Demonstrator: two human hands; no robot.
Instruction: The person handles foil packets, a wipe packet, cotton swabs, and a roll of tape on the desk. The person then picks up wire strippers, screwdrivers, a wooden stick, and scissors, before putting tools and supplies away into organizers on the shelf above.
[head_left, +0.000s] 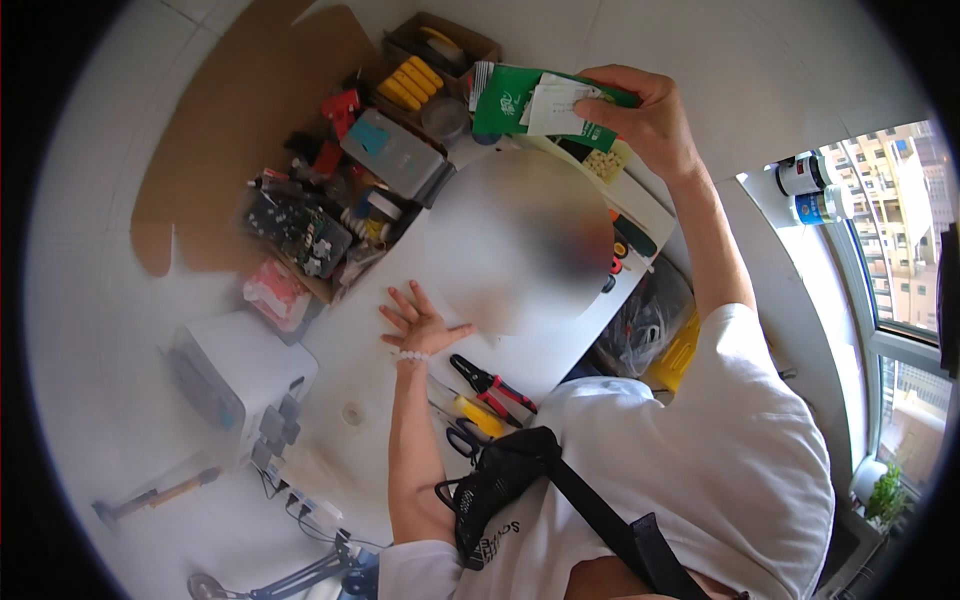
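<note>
Between the thumb and fingers of my right hand (637, 112) is a green packet (499, 101), with small white paper slips (559, 107) pinched against its front. The packet is raised at the far side of the white table (465, 240). My left hand (424, 328) has its fingers spread and holds nothing, resting on or just above the table; a white bead bracelet circles the wrist. Near that hand lie red and black wire strippers (491, 390), a yellow-handled tool (478, 417) and dark-handled scissors (463, 437). The middle of the view is blurred.
Boxes of parts and circuit boards (300, 232) line the left, by a grey case (394, 157) and a white appliance (240, 375). Tools with coloured handles (619, 251) lie at the right edge. A desk lamp arm (300, 574) and a power strip (319, 510) are at lower left.
</note>
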